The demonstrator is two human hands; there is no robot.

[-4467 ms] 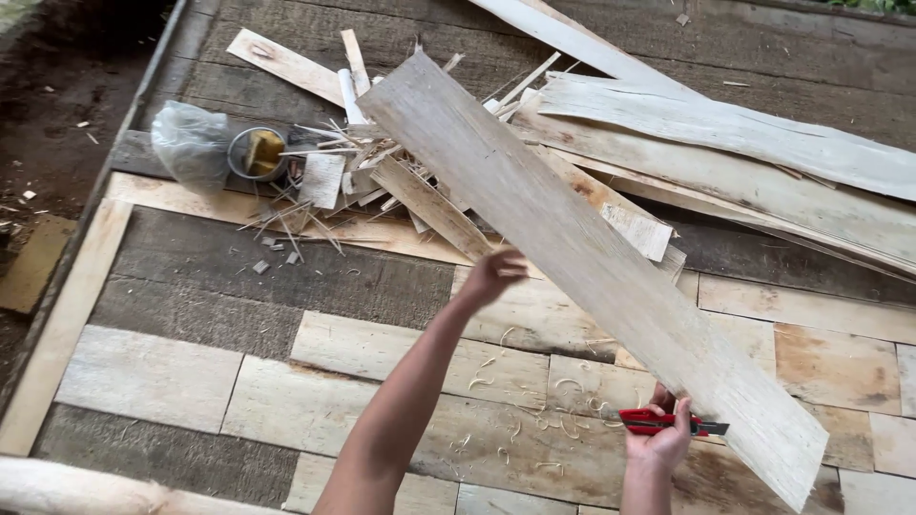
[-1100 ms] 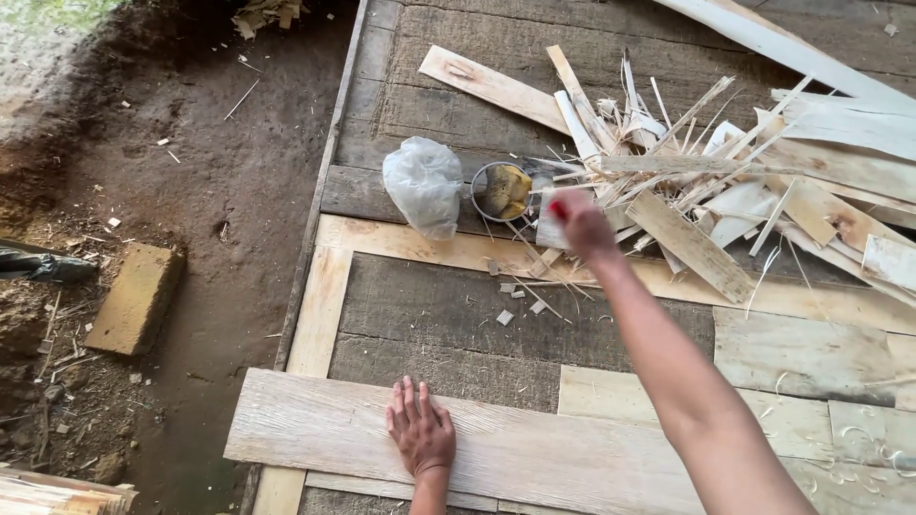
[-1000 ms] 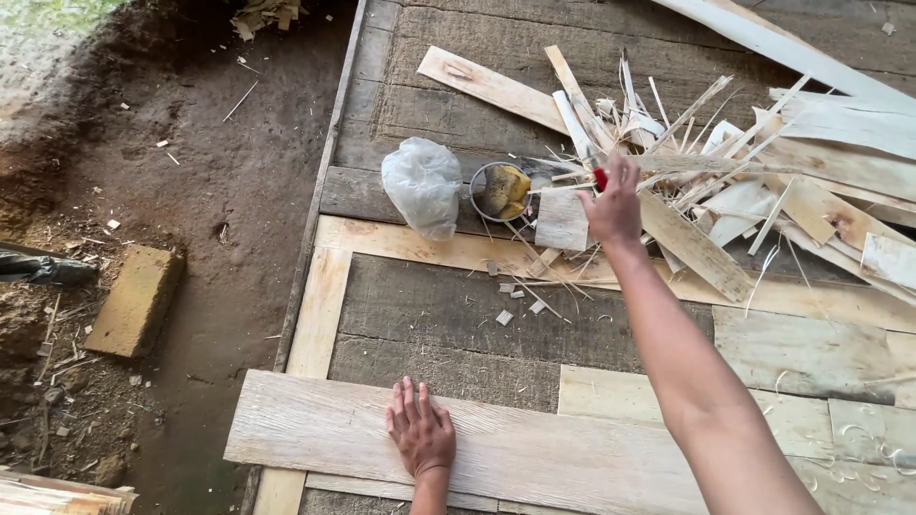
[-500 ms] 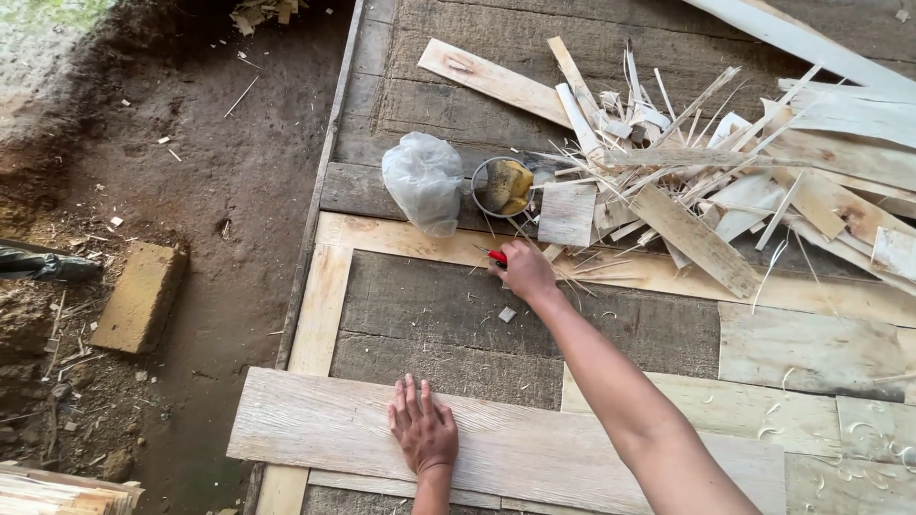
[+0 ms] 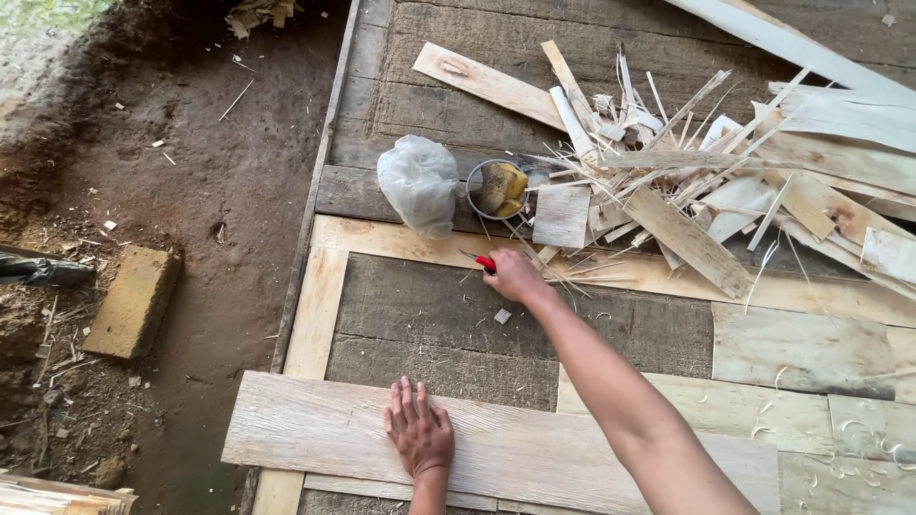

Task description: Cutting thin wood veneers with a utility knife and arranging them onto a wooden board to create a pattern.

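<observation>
A small round metal tin (image 5: pixel 498 188) holds yellowish lumps (what they are, I cannot tell), beside a crumpled clear plastic bag (image 5: pixel 418 184). The right hand (image 5: pixel 515 277) is closed round a red-handled tool (image 5: pixel 480 260), its tip pointing up-left. The left hand (image 5: pixel 419 435) lies flat, fingers spread, on the pale wooden plank (image 5: pixel 315 429), which runs left to right.

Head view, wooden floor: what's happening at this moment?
A person leans over a plank floor. The left hand lies flat on a pale board laid across the floor. The right hand reaches forward holding a red-handled tool near a small tin and a plastic bag. Wood offcuts are heaped beyond.
</observation>
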